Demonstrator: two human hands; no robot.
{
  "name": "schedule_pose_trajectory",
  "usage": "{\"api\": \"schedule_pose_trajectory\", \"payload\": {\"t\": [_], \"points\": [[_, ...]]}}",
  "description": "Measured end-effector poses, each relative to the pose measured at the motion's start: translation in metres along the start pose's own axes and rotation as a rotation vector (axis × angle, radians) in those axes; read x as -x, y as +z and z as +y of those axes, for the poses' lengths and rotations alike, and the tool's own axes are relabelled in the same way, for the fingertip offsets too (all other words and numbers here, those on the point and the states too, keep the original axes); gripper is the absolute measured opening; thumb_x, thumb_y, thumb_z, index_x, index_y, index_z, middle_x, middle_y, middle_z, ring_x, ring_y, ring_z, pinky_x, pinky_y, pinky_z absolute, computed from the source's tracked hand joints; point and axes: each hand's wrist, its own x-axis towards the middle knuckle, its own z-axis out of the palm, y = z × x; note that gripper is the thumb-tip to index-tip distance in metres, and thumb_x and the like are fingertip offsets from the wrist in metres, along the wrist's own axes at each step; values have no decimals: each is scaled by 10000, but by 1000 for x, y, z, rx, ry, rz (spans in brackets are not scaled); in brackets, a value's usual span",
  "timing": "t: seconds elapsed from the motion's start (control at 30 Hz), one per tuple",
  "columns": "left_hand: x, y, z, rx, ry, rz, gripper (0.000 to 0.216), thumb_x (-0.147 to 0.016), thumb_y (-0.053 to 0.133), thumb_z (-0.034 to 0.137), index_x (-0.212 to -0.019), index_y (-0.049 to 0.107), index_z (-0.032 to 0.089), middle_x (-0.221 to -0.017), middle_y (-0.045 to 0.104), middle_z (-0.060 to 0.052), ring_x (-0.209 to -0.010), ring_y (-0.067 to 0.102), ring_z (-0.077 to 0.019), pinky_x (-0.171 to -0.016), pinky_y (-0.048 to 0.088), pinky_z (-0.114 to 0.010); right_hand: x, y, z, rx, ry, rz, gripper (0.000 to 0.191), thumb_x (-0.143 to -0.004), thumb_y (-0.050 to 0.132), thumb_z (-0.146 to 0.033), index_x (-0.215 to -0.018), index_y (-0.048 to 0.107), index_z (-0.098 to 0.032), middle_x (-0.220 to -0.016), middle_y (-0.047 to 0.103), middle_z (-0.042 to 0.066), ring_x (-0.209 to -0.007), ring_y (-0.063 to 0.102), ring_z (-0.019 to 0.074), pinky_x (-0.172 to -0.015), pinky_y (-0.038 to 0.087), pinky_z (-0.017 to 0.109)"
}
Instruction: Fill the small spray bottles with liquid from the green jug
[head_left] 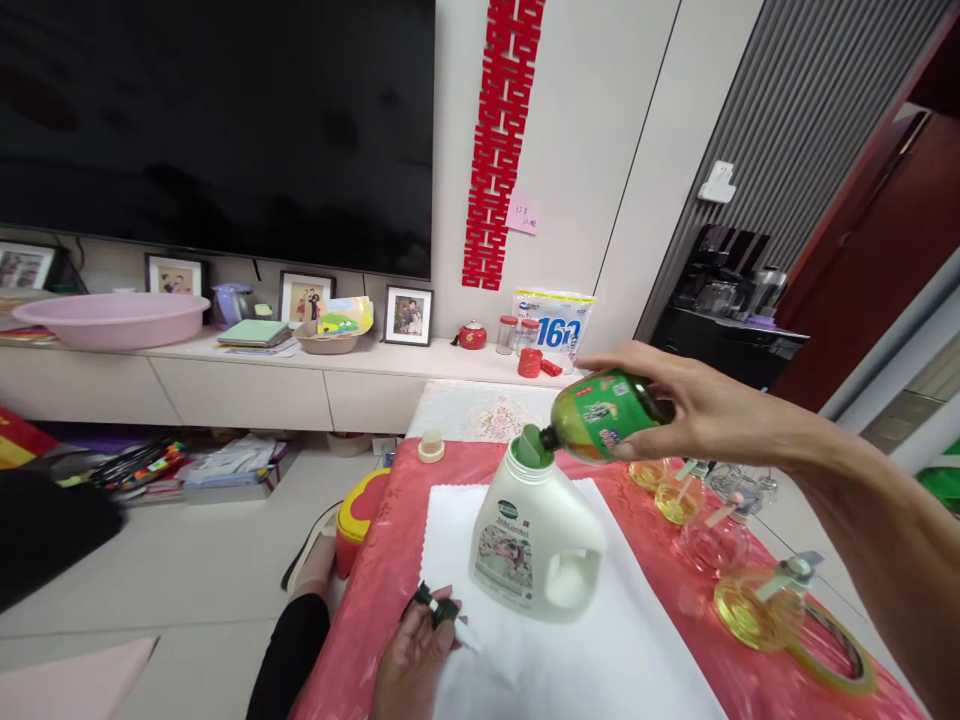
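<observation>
Head view: one white jug (534, 545) stands upright at the centre of the frame, on one white sheet (622, 650) over a red tablecloth (847, 630). Its printed label shows one picture and small lettering too blurred to read surely. Just right of its green spout (531, 447), one bottle (600, 415) with a green label lies tilted, black neck (550, 438) at the spout; whether they touch cannot be told. The right hand (686, 400) has its fingers closed around that bottle's base end. At bottom centre, the left hand (420, 645) pinches one black pump top (435, 606) between thumb and curled fingers.

Four rounded clear vessels (757, 605) line the right, three with yellow liquid, near one tape roll (847, 655). One pale cap (430, 447) sits left of the jug. Four framed photos (409, 316) stand at left to upper centre; one bag (555, 325) reads "160". One pink note (523, 214) bears handwriting, illegible.
</observation>
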Motion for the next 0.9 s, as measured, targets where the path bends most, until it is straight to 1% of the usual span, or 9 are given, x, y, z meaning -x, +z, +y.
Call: {"api": "schedule_pose_trajectory", "payload": {"t": [0.1,0.13,0.2,0.27,0.4,0.5,0.6,0.7,0.9], "points": [[4,0,9,24,-47,-41,532,-507,973,364,-954,753,176,-906,765,-49,-831,707,-173,-709,577,-235,46,19,12,-182,158,240,743,-683,842,-464,-1361,552,-377,-1352,597,34,-1072,663,275,-850,598,368],[6,1,12,41,-56,-44,505,-518,972,338,-942,750,177,-918,757,-41,-856,704,-167,-729,578,-232,63,30,15,-259,224,311,758,-664,855,-463,-1356,556,-377,-1352,609,39,-1061,674,283,-795,613,344],[8,3,15,90,-43,-31,464,-549,962,317,-937,744,184,-929,744,-18,-858,697,-140,-750,576,-220,97,57,19,-413,298,416,798,-613,871,-473,-1347,578,-364,-1397,591,52,-1133,653,316,-779,622,317],[9,5,19,127,-54,-74,438,-577,950,290,-944,737,179,-930,743,-12,-860,698,-130,-784,575,-224,129,90,22,-517,354,419,806,-601,868,-487,-1346,589,-354,-1435,567,55,-1211,610,337,-794,622,303],[12,9,28,210,-88,-64,413,-585,947,240,-917,708,188,-924,754,12,-869,709,-118,-852,573,-236,172,157,23,-634,526,354,764,-667,847,-448,-1362,566,-307,-1406,579,81,-1176,626,310,-842,606,301],[18,14,40,252,-83,-77,322,-657,911,201,-882,682,185,-923,757,17,-906,716,-118,-904,569,-256,184,194,19,-673,648,360,770,-694,824,-491,-1377,533,-288,-1424,548,91,-1218,587,309,-905,579,324],[26,20,51,247,-63,-90,291,-697,889,208,-897,680,175,-941,757,9,-934,718,-126,-940,563,-269,188,216,15,-678,651,361,752,-705,826,-482,-1369,529,-295,-1449,506,89,-1265,537,312,-965,551,364],[34,25,57,236,-58,-86,259,-712,882,215,-875,684,173,-942,756,4,-948,719,-135,-946,561,-276,189,229,16,-692,587,350,748,-710,832,-455,-1376,524,-314,-1468,473,73,-1326,485,306,-1030,513,372],[47,30,60,187,-35,-99,328,-678,907,246,-934,716,173,-976,766,-17,-934,713,-140,-902,565,-256,187,246,16,-746,522,321,742,-730,822,-438,-1393,506,-337,-1480,456,64,-1324,495,298,-1013,525,364]]}}
